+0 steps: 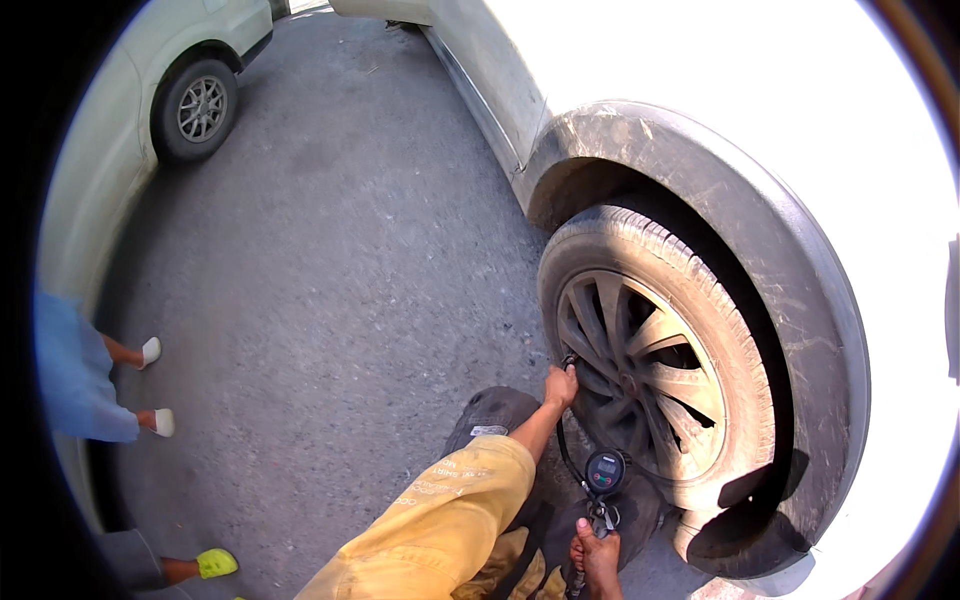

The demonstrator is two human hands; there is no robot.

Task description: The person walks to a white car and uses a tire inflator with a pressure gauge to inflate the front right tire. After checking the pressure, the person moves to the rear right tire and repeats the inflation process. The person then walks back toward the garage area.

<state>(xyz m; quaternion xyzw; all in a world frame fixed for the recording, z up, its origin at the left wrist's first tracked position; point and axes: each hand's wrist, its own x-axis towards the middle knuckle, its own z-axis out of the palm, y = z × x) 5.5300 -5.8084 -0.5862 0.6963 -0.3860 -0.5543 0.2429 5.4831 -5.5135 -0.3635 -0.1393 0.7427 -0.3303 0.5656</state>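
Observation:
A dusty car wheel (712, 392) with a multi-spoke rim and black tyre (645, 238) stands in front of me on the right. My left hand (562, 386) is closed round the end of a thin black hose, its metal air chuck (569, 360) at the left edge of the rim. Whether the chuck sits on the valve is too small to tell. From there the hose (566, 452) runs down to a tyre inflator gun with a round digital gauge (605, 471). The gun's grip is in my right hand (597, 553), closed below the gauge, in front of my knee.
The white car's scuffed dark wheel arch (690, 150) curves over the tyre. Another pale vehicle (100, 180) is parked at the left on the grey asphalt (330, 250). Two people stand at the left edge: one in blue clothing (85, 380), one with yellow-green shoes (216, 563).

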